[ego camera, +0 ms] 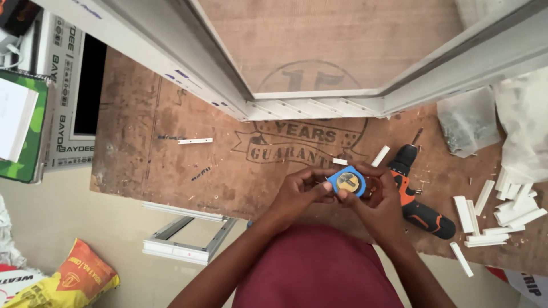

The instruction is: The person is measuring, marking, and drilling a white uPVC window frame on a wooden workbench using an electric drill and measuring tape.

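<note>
Blue tape measure (346, 181) sits between both hands, flat face up, over the near edge of the plywood board (171, 154); left hand (297, 191) and right hand (379, 199) grip it equally; drill (419, 191) lies just right.

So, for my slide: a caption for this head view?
Both hands hold a blue tape measure beside an orange drill.

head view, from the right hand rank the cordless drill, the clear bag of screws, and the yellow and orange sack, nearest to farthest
From the right hand:
1. cordless drill, right beside it on the board, on its right.
2. clear bag of screws, up and to the right, near the white frame.
3. yellow and orange sack, far left on the floor.
</note>
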